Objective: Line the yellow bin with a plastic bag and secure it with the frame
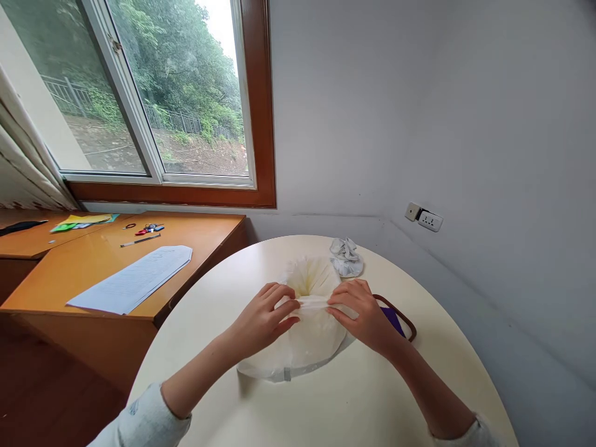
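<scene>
A white, translucent, gathered bag-like piece point(311, 344) lies on the round table, with a yellowish tint in its pleated far part. Along its near side runs a clear grey band with a small grey tab. My left hand point(270, 313) pinches one end of a folded white edge across its middle. The other end of that fold is between the thumb and fingers of my right hand point(361, 310). Just beyond my right hand lies a purple item with a curved brown handle point(404, 316), partly hidden by the hand. Farther back is a crumpled whitish bundle point(346, 257).
The round cream table point(195, 347) stands near a grey wall with a power socket point(430, 220). At left, a wooden desk point(205, 239) holds papers point(135, 279), a pen point(140, 240), keys point(151, 230) and coloured sheets point(86, 220) below a window.
</scene>
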The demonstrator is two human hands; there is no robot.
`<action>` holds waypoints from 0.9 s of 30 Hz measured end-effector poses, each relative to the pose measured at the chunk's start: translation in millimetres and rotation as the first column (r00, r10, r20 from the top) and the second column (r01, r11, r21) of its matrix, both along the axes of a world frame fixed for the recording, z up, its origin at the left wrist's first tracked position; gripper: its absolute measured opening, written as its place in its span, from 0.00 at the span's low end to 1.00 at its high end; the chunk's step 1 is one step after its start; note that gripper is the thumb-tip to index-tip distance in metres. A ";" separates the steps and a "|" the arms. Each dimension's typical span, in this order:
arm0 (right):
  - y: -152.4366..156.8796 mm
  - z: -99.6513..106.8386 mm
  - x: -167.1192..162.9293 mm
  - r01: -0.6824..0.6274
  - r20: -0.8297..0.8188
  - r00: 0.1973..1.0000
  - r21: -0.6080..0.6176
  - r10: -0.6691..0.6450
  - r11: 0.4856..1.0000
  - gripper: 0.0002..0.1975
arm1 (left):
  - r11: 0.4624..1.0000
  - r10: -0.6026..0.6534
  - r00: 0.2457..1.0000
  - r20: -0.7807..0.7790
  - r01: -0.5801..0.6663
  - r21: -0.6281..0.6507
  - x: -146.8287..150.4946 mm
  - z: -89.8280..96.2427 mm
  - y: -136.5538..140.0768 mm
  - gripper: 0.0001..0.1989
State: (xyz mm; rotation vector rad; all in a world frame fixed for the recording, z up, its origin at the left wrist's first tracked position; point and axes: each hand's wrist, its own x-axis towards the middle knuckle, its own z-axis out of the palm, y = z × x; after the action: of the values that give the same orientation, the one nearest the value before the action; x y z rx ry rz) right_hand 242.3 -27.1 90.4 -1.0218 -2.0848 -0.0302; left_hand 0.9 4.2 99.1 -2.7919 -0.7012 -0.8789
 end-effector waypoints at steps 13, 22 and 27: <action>16.6 -48.1 -7.0 -0.196 -0.625 0.766 -0.449 -0.150 0.872 0.56 | 0.750 0.255 0.832 0.493 0.151 -0.644 6.8 -32.5 10.4 0.51; 32.9 -75.5 -35.1 -0.447 -0.813 0.577 -0.391 -0.075 0.804 0.58 | 0.446 0.264 0.735 0.625 0.482 -0.754 28.9 -60.9 16.5 0.60; 28.5 -77.3 -34.6 -0.414 -0.770 0.620 -0.482 -0.148 0.772 0.54 | 0.349 0.220 0.763 0.607 0.520 -0.780 24.9 -62.9 16.3 0.57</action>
State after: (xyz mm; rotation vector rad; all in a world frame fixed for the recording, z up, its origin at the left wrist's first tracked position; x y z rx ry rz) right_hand 207.8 1.4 13.1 -0.9650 -1.3117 1.0977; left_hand 25.7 20.5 36.3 -3.5307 -1.4330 -2.1374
